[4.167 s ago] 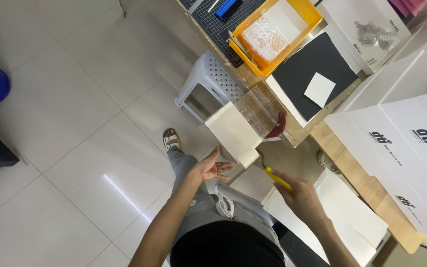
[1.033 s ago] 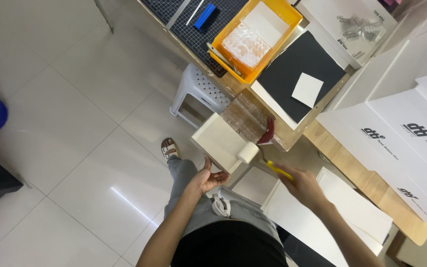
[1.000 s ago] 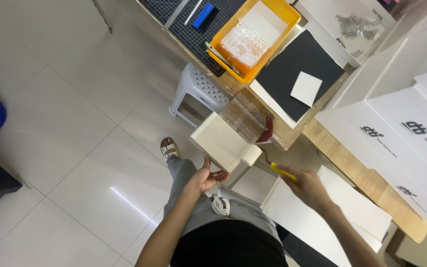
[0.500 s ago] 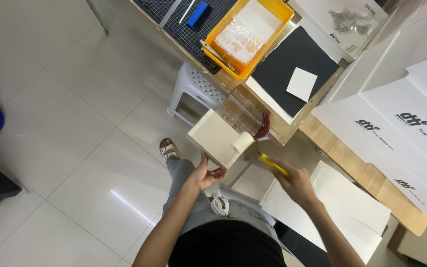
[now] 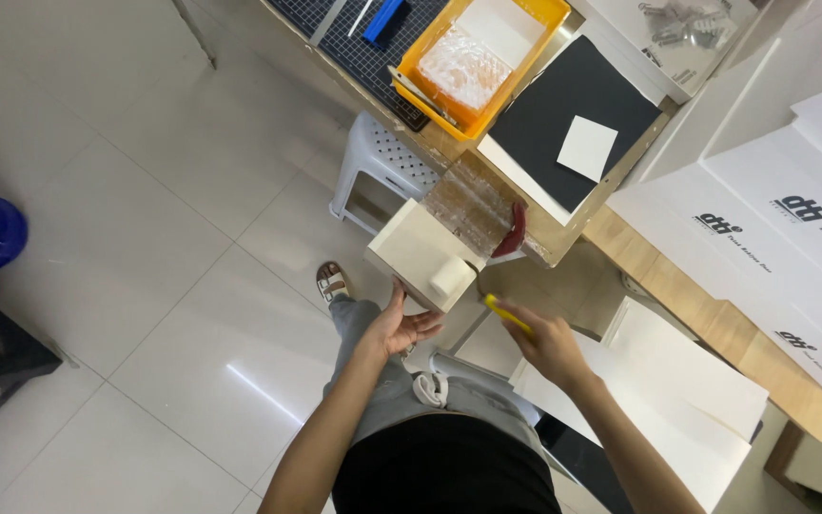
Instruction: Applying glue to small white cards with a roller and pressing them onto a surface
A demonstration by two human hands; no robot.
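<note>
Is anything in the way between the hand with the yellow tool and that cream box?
Nothing visible. The right hand holds the yellow tool just right of the box, with open space between. The left hand supports the box from below.

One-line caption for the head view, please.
Left hand steadies a cream box at the workbench edge; right hand holds a yellow tool beside it.

A cream rectangular cardboard box (image 5: 418,252) carries a white tape roll (image 5: 451,277). The slim plastic tool (image 5: 508,315) is yellow, the plastic tray (image 5: 476,59) orange, the flat sheet (image 5: 568,105) black, the wooden bench (image 5: 715,324) tan.
</note>
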